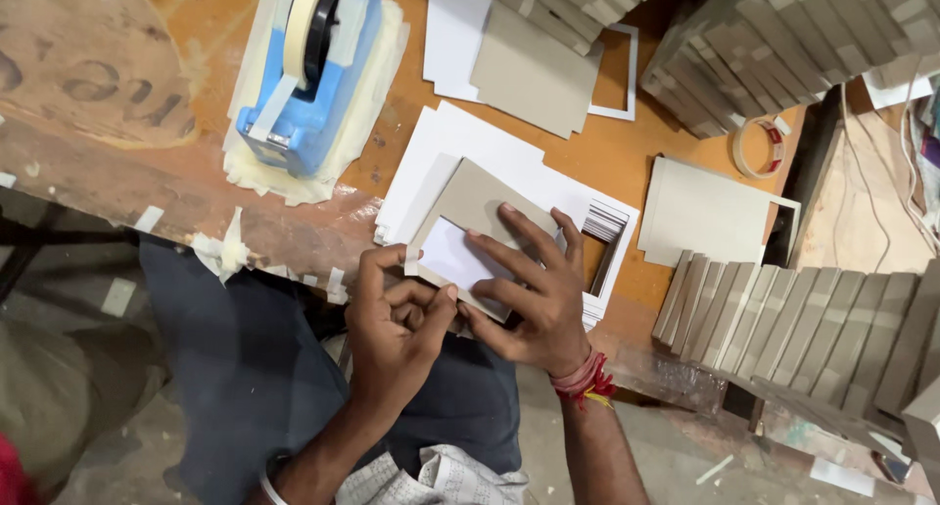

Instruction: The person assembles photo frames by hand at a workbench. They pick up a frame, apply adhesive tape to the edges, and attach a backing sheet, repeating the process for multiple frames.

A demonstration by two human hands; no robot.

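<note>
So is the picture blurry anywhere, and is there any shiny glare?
Head view: mostly sharp, with even, soft light and only faint shadows; the left hand and right hand on the grey cardboard frame look crisp; the white sheets are bright but not washed out; a slight shine shows on the blue tape dispenser; the edges bend a little, like a wide lens.

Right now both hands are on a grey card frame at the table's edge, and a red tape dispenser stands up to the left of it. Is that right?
Not quite: the tape dispenser is blue, not red, as the head view shows. The rest holds: left hand and right hand are on the grey card frame at the table's edge.
</note>
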